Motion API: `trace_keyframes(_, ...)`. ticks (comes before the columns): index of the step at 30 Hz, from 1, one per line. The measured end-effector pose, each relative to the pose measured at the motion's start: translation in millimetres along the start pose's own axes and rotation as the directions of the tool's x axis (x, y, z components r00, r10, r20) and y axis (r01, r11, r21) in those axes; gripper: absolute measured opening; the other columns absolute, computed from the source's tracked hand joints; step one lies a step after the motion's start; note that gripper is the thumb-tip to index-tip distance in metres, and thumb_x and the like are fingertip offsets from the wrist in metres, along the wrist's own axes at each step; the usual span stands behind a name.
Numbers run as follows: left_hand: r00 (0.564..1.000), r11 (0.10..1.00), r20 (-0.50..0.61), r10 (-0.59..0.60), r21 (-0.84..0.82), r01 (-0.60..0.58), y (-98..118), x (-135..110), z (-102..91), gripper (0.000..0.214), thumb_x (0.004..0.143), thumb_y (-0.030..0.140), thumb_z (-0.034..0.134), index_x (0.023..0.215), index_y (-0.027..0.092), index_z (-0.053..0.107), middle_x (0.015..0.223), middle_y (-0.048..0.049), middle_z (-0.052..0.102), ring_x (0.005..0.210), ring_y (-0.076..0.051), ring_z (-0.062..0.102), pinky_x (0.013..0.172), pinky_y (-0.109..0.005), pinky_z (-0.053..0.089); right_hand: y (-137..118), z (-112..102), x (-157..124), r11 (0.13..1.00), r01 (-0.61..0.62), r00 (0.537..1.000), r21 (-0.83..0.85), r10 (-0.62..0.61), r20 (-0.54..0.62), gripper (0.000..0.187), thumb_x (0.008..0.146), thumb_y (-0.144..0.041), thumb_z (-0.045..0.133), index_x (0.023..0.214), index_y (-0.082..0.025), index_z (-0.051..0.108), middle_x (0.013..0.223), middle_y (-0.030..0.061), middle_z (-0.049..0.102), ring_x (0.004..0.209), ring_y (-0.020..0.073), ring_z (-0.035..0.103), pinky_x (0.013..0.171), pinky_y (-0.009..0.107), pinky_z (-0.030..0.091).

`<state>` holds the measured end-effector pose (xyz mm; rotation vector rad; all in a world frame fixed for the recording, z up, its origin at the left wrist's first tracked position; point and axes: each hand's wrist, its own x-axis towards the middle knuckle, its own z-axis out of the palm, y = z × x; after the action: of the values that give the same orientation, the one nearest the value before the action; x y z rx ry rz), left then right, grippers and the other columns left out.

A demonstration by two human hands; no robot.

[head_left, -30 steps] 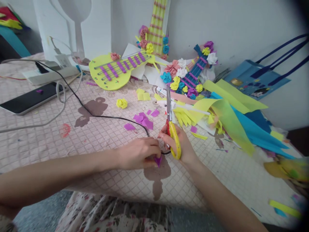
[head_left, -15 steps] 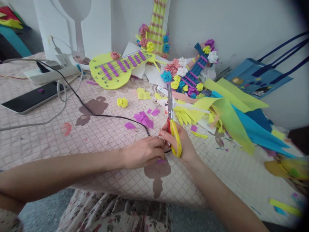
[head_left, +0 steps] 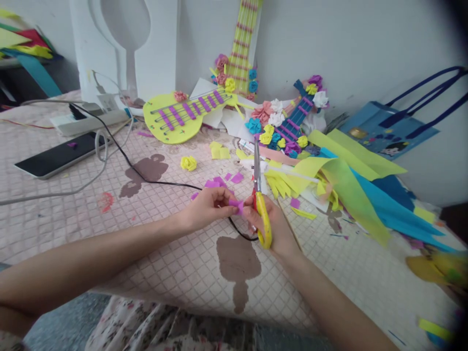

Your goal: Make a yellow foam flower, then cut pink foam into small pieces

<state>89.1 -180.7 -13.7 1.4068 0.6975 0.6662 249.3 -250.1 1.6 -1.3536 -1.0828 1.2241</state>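
- One purple paper (head_left: 237, 206), just left of the scissors (head_left: 263, 210), is pinched by fingers of the left hand (head_left: 208, 207).
- The right hand (head_left: 280, 229) has fingers closed around these scissors.
- Left of scissors: one yellow flower (head_left: 188, 163).
- Right: one blue bag (head_left: 383, 129), contents hidden.

Diamond-patterned tabletop (head_left: 190, 268): purple scraps (head_left: 237, 178), yellow paper rose (head_left: 188, 163), black-screened device (head_left: 54, 158), black cable (head_left: 166, 183), white power strip (head_left: 87, 123).

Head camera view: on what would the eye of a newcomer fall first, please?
Probably on the yellow-and-red-handled scissors in the right grip, beside the purple paper in the left grip. Next, perhaps, the yellow guitar-shaped craft, farther back, left of centre. Then the blue bag with dark handles, toward the right edge.
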Motion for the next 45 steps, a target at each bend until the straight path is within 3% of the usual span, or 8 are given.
trace_keyframes(5,0.995,0.989,0.053,-0.09,-0.11,0.095,6,-2,1.6,0.023,0.072,0.03,0.071,0.078,0.012,0.059,0.067,0.0014,0.058,0.06,-0.007,0.051,0.059,-0.021,0.04,1,1,-1,1.0,0.028,0.999,0.008,-0.028,-0.02,0.03,0.066,-0.027,0.072,0.083,-0.021,0.048,0.072,-0.0057,0.052,0.05,0.0066,0.043,0.043,0.02,0.037)
trace_keyframes(13,0.973,0.943,0.068,-0.221,-0.24,0.231,6,-1,0.7,0.029,0.076,0.039,0.066,0.069,0.013,0.055,0.063,0.0025,0.056,0.056,-0.006,0.049,0.059,-0.022,0.041,2,-1,-1,0.998,-0.008,1.0,0.067,0.007,0.018,0.024,0.069,-0.025,0.066,0.086,-0.021,0.049,0.071,-0.0065,0.051,0.043,0.0044,0.041,0.038,0.02,0.034)
trace_keyframes(19,0.982,0.976,0.025,-0.188,-0.109,0.19,12,-2,-0.3,0.043,0.08,0.054,0.056,0.078,0.012,0.06,0.067,-0.0003,0.056,0.061,-0.01,0.051,0.058,-0.024,0.042,4,-2,-2,0.997,-0.033,0.999,0.067,0.031,0.035,0.024,0.069,-0.024,0.067,0.084,-0.021,0.049,0.065,-0.0078,0.049,0.043,0.0048,0.041,0.039,0.019,0.035)
trace_keyframes(23,0.984,0.991,0.113,-0.136,0.004,0.136,18,-4,-0.4,0.036,0.072,0.046,0.07,0.074,0.012,0.058,0.065,0.0016,0.055,0.059,-0.008,0.048,0.056,-0.022,0.037,4,-1,-1,0.998,-0.051,0.997,0.04,0.048,0.062,0.025,0.067,-0.024,0.07,0.082,-0.021,0.05,0.061,-0.0087,0.048,0.041,0.0047,0.04,0.037,0.019,0.033)
trace_keyframes(31,0.963,0.966,0.144,-0.229,-0.09,0.243,14,-4,-1.8,0.03,0.076,0.04,0.066,0.07,0.013,0.056,0.064,0.002,0.057,0.057,-0.007,0.051,0.057,-0.022,0.039,4,-5,0,0.995,-0.029,0.997,0.098,0.022,0.071,0.026,0.069,-0.03,0.071,0.083,-0.02,0.052,0.065,-0.0074,0.049,0.043,0.0049,0.044,0.039,0.018,0.038)
trace_keyframes(38,0.978,0.986,0.127,-0.164,0.003,0.165,11,-1,-5.0,0.026,0.08,0.035,0.062,0.07,0.012,0.057,0.062,0.002,0.055,0.057,-0.007,0.049,0.057,-0.022,0.039,4,-5,0,0.986,-0.015,0.997,0.168,0.003,0.072,0.029,0.073,-0.037,0.07,0.086,-0.021,0.05,0.065,-0.0081,0.05,0.04,0.003,0.037,0.039,0.019,0.036)
trace_keyframes(45,0.992,0.993,0.114,-0.055,0.112,0.042,10,-3,-2.8,0.024,0.081,0.033,0.061,0.07,0.012,0.057,0.062,0.0022,0.054,0.057,-0.007,0.046,0.054,-0.02,0.035,0,-1,-1,0.998,-0.046,0.997,0.047,0.042,0.072,0.035,0.061,-0.03,0.078,0.081,-0.021,0.05,0.065,-0.0076,0.05,0.045,0.0052,0.038,0.04,0.02,0.034)
